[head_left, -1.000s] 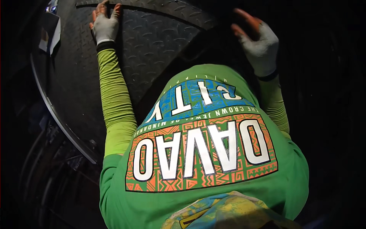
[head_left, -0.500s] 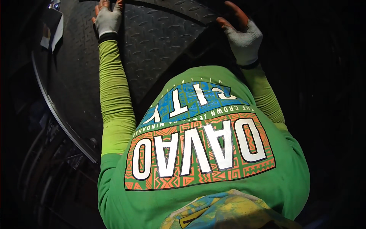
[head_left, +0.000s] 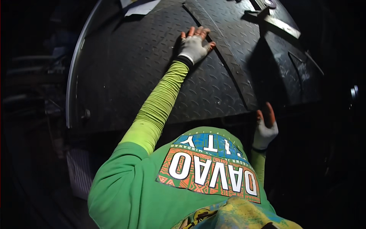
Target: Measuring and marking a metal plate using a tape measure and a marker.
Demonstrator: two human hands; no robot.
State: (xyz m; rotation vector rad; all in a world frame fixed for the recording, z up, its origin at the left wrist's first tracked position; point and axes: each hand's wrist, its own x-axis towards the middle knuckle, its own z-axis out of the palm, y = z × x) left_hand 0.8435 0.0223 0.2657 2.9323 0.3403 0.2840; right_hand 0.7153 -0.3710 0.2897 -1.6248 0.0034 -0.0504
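Observation:
My left hand (head_left: 193, 46) wears a grey-white glove with orange fingertips. It lies palm down, fingers spread, on a dark tread-plate surface (head_left: 145, 72). Its fingertips reach the edge of a long, narrow strip of the same patterned plate (head_left: 228, 63), which runs slantwise from the far side to the near edge. My right hand (head_left: 266, 131), gloved alike, is just off the near edge by the strip's near end. Its thumb and a finger are stretched out apart, nothing visible between them; its other fingers are hard to see.
A pale metal bar (head_left: 282, 26) with a dark upright piece stands at the far right, throwing a long shadow. Thin rods (head_left: 314, 63) lie near the right edge. White paper (head_left: 143, 7) is at the far left. A ribbed pale object (head_left: 79, 171) sits below the left corner.
The view has swung, bringing the strip's whole length and the metal pieces at right into sight. My left hand now touches the strip's edge; my right hand appears nearer my body.

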